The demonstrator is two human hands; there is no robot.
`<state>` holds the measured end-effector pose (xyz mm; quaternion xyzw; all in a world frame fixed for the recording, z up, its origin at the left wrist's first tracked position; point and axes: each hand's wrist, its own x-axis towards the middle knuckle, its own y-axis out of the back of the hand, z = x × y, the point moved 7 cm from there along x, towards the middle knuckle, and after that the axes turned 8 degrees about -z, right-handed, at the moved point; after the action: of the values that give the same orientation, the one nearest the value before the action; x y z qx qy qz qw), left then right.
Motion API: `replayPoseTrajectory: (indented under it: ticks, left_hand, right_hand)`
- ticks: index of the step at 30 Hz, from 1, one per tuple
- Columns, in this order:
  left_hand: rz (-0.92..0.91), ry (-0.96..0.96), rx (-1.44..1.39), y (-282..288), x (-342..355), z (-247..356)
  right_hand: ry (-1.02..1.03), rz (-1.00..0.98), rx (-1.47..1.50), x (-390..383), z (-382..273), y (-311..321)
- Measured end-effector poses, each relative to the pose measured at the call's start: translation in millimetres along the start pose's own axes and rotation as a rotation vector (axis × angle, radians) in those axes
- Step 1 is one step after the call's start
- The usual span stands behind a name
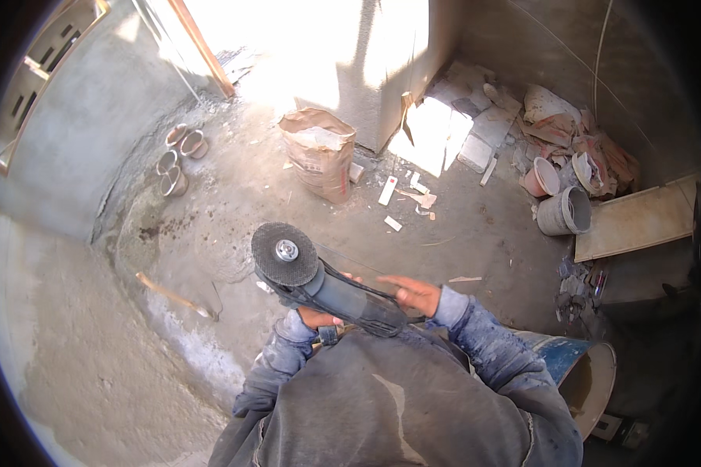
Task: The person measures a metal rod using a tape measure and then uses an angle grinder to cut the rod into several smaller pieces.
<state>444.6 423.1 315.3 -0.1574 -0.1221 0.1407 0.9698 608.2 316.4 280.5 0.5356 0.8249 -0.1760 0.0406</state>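
An angle grinder [358,305] with a dark round disc [271,263] and a silver centre nut is held up in front of my body, disc face upward. My left hand [318,317] grips it from below, near the disc end; the tool covers most of that hand. A black cord runs along the grinder's far side. My right hand [414,296] is just right of the grinder's rear end. Its fingers stretch out toward the tool and the cord, and I cannot tell whether they touch.
Ahead stands an open paper sack [318,159], with white offcuts [387,191] beside it. Several small buckets [174,182] stand at the left wall. Grey buckets [562,212], rubble and a board [639,218] lie right. A blue barrel [549,354] is by my right elbow.
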Motion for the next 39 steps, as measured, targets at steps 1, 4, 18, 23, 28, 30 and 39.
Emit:
replayPoseTrajectory:
  ticks: [1, 4, 18, 23, 28, 30, 39]
  left_hand:
    - [-0.009, 0.013, -0.015, 3, -5, 4]
    - [-0.069, -0.062, 0.066, 15, -18, 23]
    - [0.239, -0.002, -0.291, 58, -79, 65]
    - [0.254, -0.103, 0.189, 42, -70, 94]
    - [0.521, -0.205, 0.633, 69, -83, 138]
    - [0.648, -0.162, 0.689, 81, -94, 151]
    - [0.420, 0.212, 1.469, 67, -96, 169]
  right_hand:
    - [-0.238, 0.086, 0.001, -4, 39, 15]
    - [-0.738, 0.109, -0.191, -8, 140, 30]
    - [-0.136, 0.337, 0.143, 135, 37, 76]
    - [0.034, 0.355, -0.614, 134, -3, 60]
    - [0.106, -0.252, 0.374, 152, 5, -55]
    - [0.188, -0.376, 0.387, 140, -12, -85]
    - [0.735, 0.088, -0.251, 27, -186, -12]
